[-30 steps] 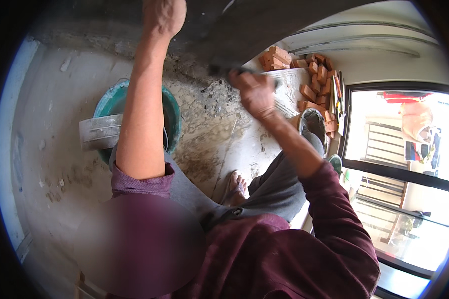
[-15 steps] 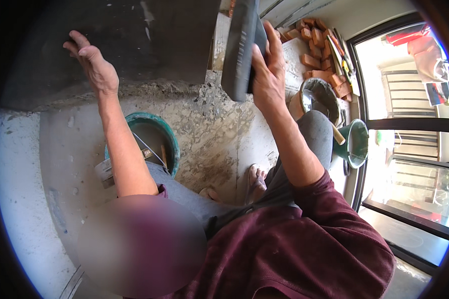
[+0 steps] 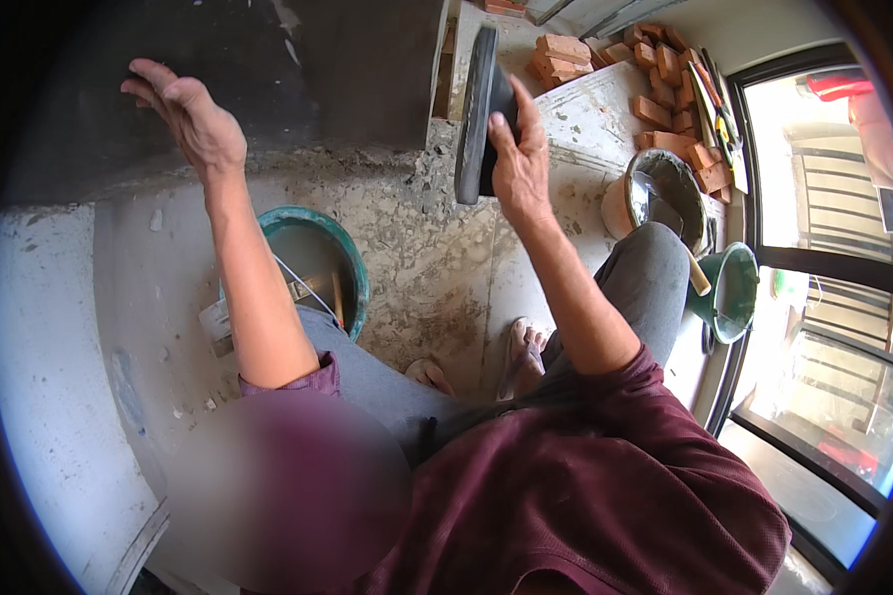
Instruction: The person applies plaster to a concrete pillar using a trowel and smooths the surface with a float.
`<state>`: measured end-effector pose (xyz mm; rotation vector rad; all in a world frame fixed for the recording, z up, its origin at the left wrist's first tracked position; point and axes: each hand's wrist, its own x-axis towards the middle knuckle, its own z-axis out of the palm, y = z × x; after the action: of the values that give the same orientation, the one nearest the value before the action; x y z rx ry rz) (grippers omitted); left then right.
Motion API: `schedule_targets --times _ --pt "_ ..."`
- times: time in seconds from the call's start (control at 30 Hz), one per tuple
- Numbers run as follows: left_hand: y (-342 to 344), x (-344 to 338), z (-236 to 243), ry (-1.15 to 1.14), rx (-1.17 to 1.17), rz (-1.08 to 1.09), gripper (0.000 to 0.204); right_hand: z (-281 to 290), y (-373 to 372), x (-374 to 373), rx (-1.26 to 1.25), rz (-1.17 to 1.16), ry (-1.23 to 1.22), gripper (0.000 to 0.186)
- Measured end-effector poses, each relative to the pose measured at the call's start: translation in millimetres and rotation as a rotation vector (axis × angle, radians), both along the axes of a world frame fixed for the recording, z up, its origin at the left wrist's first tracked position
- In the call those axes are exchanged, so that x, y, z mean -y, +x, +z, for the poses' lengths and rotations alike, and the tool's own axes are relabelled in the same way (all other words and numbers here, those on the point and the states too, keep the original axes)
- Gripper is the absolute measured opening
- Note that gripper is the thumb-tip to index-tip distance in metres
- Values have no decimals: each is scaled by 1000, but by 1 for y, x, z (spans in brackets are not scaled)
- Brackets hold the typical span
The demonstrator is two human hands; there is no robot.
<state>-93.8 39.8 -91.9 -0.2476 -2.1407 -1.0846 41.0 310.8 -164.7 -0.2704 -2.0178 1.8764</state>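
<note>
My right hand (image 3: 523, 164) grips a black plastering float (image 3: 477, 119), held upright and seen almost edge-on. Its fingers wrap round the back of the float, where the handle is mostly hidden. The float is beside the right edge of a smooth dark grey wall surface (image 3: 337, 84); whether it touches cannot be told. My left hand (image 3: 196, 121) is raised in front of that surface, empty, with its fingers stretched out and the thumb apart. Below my left forearm stands a green bucket (image 3: 355, 260) with cloudy water and tools in it.
To the right of my knee are a mortar bucket (image 3: 617, 208) and a smaller green bucket (image 3: 749, 297). Red bricks (image 3: 665, 94) are piled beyond, with long-handled tools (image 3: 721, 109) beside them. A black-framed window (image 3: 824, 260) lines the right side. Mortar stains the floor (image 3: 427, 268).
My right hand has drawn the float down and slightly left, so its top edge now shows. My left hand stays open, nearly in place. The view has shifted a little.
</note>
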Motion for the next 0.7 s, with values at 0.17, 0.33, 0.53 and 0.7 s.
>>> schedule_targets --times 0.17,0.33,0.53,0.7 --pt "-4 -9 0 24 -12 -61 99 -47 -33 11 -66 -72 298 49" --pt "-10 -13 -2 25 -27 -92 104 -116 17 -6 470 -190 -336 57" --pt "0 -4 -1 33 -48 -48 90 -49 90 23 203 69 378 57" --pt "-8 -3 -5 91 -65 -62 87 -31 53 7 -122 572 1468 43"
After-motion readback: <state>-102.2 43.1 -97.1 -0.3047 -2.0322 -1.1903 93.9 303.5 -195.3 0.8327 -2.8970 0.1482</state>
